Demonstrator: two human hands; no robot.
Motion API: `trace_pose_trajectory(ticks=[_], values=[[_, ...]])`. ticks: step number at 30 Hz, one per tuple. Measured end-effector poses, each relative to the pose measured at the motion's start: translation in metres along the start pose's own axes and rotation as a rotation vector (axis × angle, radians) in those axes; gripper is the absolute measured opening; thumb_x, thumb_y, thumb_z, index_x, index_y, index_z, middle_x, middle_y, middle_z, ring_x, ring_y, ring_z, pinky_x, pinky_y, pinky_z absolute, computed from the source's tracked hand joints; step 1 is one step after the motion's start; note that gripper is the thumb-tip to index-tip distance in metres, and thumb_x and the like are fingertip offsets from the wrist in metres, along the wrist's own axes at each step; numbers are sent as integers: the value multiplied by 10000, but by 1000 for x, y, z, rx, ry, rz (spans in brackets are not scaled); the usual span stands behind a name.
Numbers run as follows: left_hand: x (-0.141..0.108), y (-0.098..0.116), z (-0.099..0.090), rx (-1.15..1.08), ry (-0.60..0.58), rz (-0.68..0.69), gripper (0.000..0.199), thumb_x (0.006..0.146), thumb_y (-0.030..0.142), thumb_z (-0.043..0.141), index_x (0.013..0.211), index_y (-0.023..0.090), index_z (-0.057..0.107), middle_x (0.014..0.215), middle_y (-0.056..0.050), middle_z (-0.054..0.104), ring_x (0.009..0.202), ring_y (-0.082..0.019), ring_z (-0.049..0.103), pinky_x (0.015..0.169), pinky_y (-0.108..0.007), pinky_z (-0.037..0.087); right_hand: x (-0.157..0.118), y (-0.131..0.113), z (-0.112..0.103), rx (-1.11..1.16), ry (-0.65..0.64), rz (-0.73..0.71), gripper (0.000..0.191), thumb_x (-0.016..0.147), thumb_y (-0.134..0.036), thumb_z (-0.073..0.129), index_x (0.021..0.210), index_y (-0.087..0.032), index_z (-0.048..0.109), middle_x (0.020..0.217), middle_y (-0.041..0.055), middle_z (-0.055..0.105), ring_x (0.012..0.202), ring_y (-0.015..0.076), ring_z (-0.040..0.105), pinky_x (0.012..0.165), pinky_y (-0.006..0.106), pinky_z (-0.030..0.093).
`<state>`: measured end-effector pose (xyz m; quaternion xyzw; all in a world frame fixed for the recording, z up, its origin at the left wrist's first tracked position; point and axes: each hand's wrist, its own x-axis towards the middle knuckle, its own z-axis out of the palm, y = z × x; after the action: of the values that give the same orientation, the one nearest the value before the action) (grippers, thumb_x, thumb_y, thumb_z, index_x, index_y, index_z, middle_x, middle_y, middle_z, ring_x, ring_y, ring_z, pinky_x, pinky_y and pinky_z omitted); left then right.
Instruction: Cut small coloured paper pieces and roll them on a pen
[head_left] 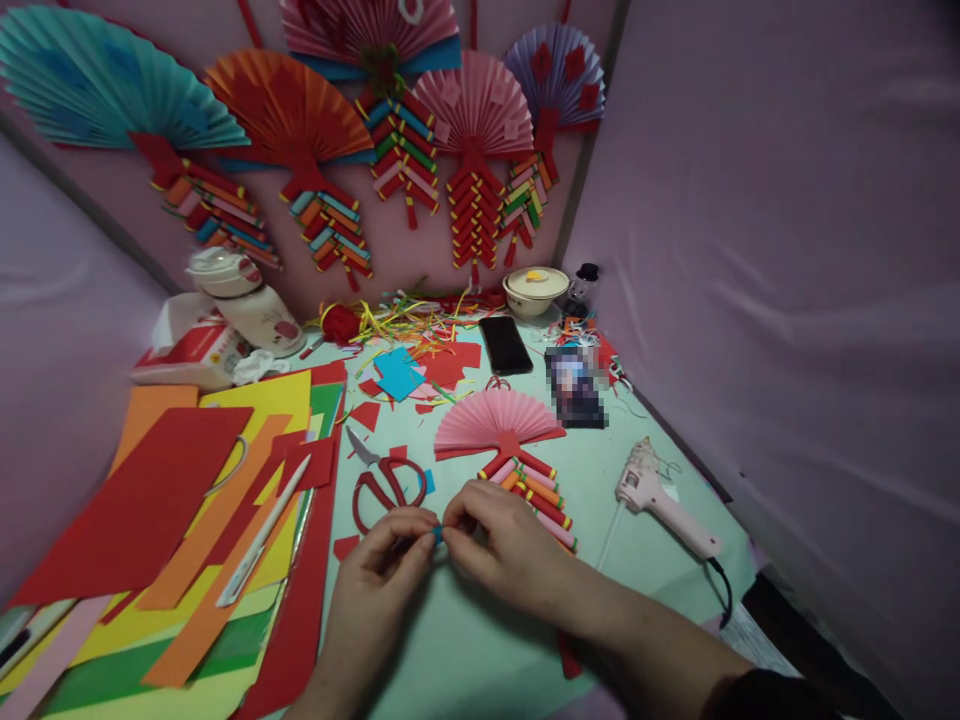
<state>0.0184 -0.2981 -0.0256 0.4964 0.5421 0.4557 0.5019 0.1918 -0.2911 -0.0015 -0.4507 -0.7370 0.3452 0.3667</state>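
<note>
My left hand (390, 565) and my right hand (499, 535) meet at the front middle of the table, fingertips pinched together. Between them shows a small piece of blue paper (439, 536), mostly hidden by the fingers. Just beyond my right hand lies a pink folded paper fan (495, 418) with a hanging string of rolled paper firecrackers (551, 492), partly covered by that hand and forearm. Red-handled scissors (386, 480) rest just past my left hand, blades pointing up and left, near scraps of red and blue paper.
A glue gun (660, 500) with a cord lies at right. Coloured paper sheets (142, 500) with a white pen (262, 535) on them fill the left. Farther back are a phone (505, 345), paper strips, a lidded bowl (535, 290) and a bottle (255, 310). Finished fans hang on the wall.
</note>
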Motion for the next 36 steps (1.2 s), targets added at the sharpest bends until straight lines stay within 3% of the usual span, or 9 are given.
trace_pose_trajectory(ticks=[4,7,9,12,16,26,36], values=[[2,0,1,-32,-25,-42,135,715,319,754,714,194,703,883,-66,688,887,-206,638,826,-282,516,0,3,2,34,2,57,103,821,-106,597,768,-189,567,766,-21,571,732,119,511,665,237,371],[2,0,1,-36,-57,-61,151,737,335,747,743,190,706,880,-57,695,880,-191,641,828,-281,506,3,4,1,178,-7,182,101,813,-129,571,731,-187,571,693,-34,552,658,106,497,599,224,358],[1,0,2,-99,-71,-108,173,747,338,747,861,212,714,881,-35,699,853,-167,642,790,-268,508,5,5,0,314,2,292,91,811,-180,577,720,-188,574,646,-44,533,600,99,476,556,220,350],[-2,0,5,-272,-122,-147,430,679,254,802,1088,267,668,985,-13,696,915,-163,651,761,-255,517,6,9,-2,488,-7,434,126,814,-291,617,737,-196,586,598,-60,497,515,85,422,492,217,316],[-4,3,7,-325,-121,-113,426,633,185,824,1034,242,692,988,-14,694,932,-144,648,819,-249,519,4,12,1,660,-80,560,195,814,-381,657,771,-200,597,568,-67,476,464,69,375,436,204,249],[-6,4,6,-291,-105,41,200,703,229,794,886,204,717,907,-8,661,840,-125,643,759,-235,521,3,13,8,759,-136,555,198,809,-354,673,742,-180,604,596,-61,490,488,60,389,461,200,282],[-5,3,6,-299,-114,-24,308,681,233,807,969,200,705,921,-27,676,871,-142,641,784,-254,512,3,14,9,690,-78,540,166,770,-326,673,726,-184,600,569,-61,502,480,70,401,456,208,260]])
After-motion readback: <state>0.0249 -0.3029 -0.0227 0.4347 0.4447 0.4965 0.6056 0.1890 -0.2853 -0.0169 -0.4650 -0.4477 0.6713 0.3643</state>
